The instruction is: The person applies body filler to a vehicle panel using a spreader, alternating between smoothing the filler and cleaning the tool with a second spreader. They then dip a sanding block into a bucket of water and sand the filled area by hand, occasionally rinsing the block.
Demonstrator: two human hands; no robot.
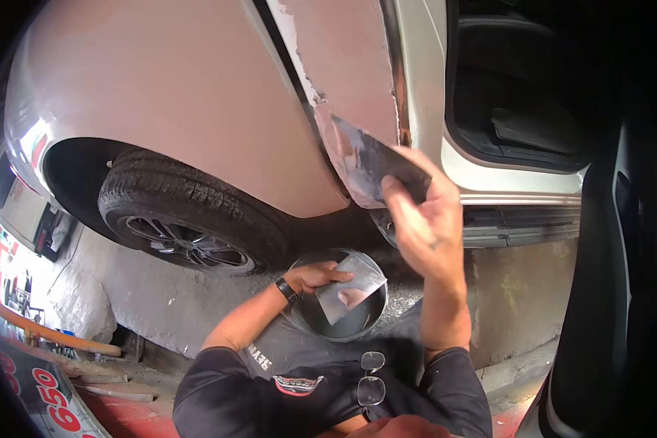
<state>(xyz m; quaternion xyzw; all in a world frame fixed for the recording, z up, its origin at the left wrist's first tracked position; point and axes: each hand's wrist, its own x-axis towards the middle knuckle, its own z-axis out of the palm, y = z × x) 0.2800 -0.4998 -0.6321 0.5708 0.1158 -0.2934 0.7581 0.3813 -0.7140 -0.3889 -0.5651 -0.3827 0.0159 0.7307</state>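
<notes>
My right hand (pixel 427 212) is closed on a wide dark metal spreader (pixel 376 160), its blade against the lower part of the pinkish, filler-coated car panel (pixel 350 66). Lower down, my left hand (pixel 320 277) grips a flat metal plate (pixel 343 303) by its edge, with a small dab of pinkish paste (pixel 352 296) on it. The plate is above a round dark bucket (pixel 306 317) near my lap. Rough, pale edges of filler run along the panel's seam.
A wheel (pixel 186 212) sits under the fender (pixel 175 95) at left. The open doorway (pixel 518 87) and side step (pixel 518 223) are at right, beside a dark door (pixel 606 277). An orange bar (pixel 73 339) and printed sheet (pixel 51 398) lie lower left.
</notes>
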